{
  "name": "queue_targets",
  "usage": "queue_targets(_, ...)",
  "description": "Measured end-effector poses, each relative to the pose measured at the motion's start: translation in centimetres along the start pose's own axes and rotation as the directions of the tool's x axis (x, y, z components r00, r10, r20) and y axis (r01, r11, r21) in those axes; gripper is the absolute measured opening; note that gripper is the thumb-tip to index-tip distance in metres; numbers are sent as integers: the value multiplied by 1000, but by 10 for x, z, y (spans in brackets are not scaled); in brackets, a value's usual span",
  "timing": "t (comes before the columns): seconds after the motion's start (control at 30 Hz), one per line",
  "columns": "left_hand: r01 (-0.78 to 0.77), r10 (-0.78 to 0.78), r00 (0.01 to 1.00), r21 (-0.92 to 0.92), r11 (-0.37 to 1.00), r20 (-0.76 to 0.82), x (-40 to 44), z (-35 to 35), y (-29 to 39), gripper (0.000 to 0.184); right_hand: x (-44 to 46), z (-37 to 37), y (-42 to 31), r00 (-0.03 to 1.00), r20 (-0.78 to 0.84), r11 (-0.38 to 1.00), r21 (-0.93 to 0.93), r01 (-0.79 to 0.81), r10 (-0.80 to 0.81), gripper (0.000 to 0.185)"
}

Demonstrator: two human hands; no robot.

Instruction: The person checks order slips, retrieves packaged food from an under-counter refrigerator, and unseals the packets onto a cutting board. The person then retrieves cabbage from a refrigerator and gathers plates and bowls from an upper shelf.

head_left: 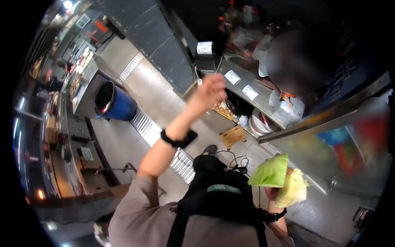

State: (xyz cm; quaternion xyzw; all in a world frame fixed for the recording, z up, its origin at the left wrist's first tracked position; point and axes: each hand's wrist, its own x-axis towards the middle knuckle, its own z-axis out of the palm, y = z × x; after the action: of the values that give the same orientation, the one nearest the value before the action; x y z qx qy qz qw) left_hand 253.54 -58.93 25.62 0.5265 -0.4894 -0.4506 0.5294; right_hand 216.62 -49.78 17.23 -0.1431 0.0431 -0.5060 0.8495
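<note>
My left hand (210, 91) is raised out in front of me, blurred by motion. Its fingers look loosely bent and somewhat apart, with nothing visible in them; beyond it is the metal counter (242, 82) with white printed labels. At my right side, my right hand (271, 192) is closed around two packs, which cover most of its fingers. One is a flat light-green packet (269, 171); against it sits a crinkled pale-yellow plastic bag (294, 188), contents not distinguishable.
Below the counter are a carton of eggs (223, 110), a white bucket (260, 124) and a flat brown cardboard piece (233, 136) on the floor. Cables lie near my shoe. A blue bin (116, 102) stands left, beside a floor grate (148, 127). A glass-like door (329, 152) is at right.
</note>
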Motion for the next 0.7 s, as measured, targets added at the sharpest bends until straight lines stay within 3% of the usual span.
queue_targets(0.03, 22, -22, 990, 0, 1000, -140, 36, -43, -25, 61, 4, 11, 7, 993, -26, 981, -161, 110, -115, 36)
queue_targets(0.1, 87, -63, 938, 53, 995, -341, 109, -112, -62, 65, 11, 24, 17, 967, -145, 951, -260, 166, -208, 44)
queue_targets(0.17, 180, -79, 891, 189, 965, -448, 171, -157, -90, 72, 21, 37, 31, 940, -293, 980, -150, 132, -172, 44)
queue_targets(0.2, 191, -62, 890, 245, 950, -453, 201, -175, -105, 76, 17, 29, 45, 945, -208, 968, -67, 243, -251, 62)
queue_targets(0.27, 170, 17, 878, 344, 924, -479, 247, -201, -138, 87, 12, 33, 67, 891, -337, 953, -81, 293, -303, 56)
queue_targets(0.37, 311, -101, 864, 366, 877, -493, 291, -220, -166, 88, 4, 46, 96, 771, -514, 920, -113, 374, -376, 47)
queue_targets(0.43, 278, -101, 876, 323, 905, -472, 305, -223, -179, 85, -1, 58, 111, 685, -602, 895, -124, 428, -411, 41)
queue_targets(0.53, 116, -78, 964, 139, 983, -256, 317, -225, -186, 70, -7, 69, 131, 584, -671, 852, -144, 503, -457, 32)
queue_targets(0.6, 22, -24, 996, -23, 999, -83, 317, -202, -175, 64, -13, 70, 141, 576, -618, 816, -199, 543, -534, 34)
queue_targets(0.7, -51, 85, 985, -217, 975, 151, 294, -142, -144, 61, -39, 59, 153, 425, -695, 786, -339, 516, -579, 53)
